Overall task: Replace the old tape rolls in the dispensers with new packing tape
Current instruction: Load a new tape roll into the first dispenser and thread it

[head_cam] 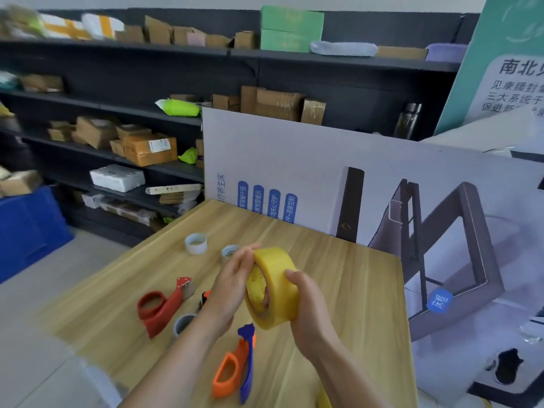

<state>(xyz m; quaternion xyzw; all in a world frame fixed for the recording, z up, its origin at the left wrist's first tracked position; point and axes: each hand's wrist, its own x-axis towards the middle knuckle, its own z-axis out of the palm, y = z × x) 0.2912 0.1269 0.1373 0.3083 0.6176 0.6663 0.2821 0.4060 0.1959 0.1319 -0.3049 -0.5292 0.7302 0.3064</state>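
I hold a full yellow roll of packing tape (275,287) above the wooden table (338,260). My right hand (310,310) grips it from the right side and below. My left hand (232,281) touches the roll's left face with its fingers along the rim. A red tape dispenser (162,306) lies on the table to the left. An orange and blue dispenser (235,369) lies near the front edge. Two nearly used-up white rolls (196,243) (229,251) stand further back. A grey core (182,323) sits beside the red dispenser, partly hidden by my left forearm.
A large printed cardboard panel (294,160) leans upright along the table's far and right sides. Dark shelves (117,107) with cardboard boxes fill the back wall. A blue crate (26,228) stands on the floor at the left. A yellow object (323,399) peeks in at the bottom edge.
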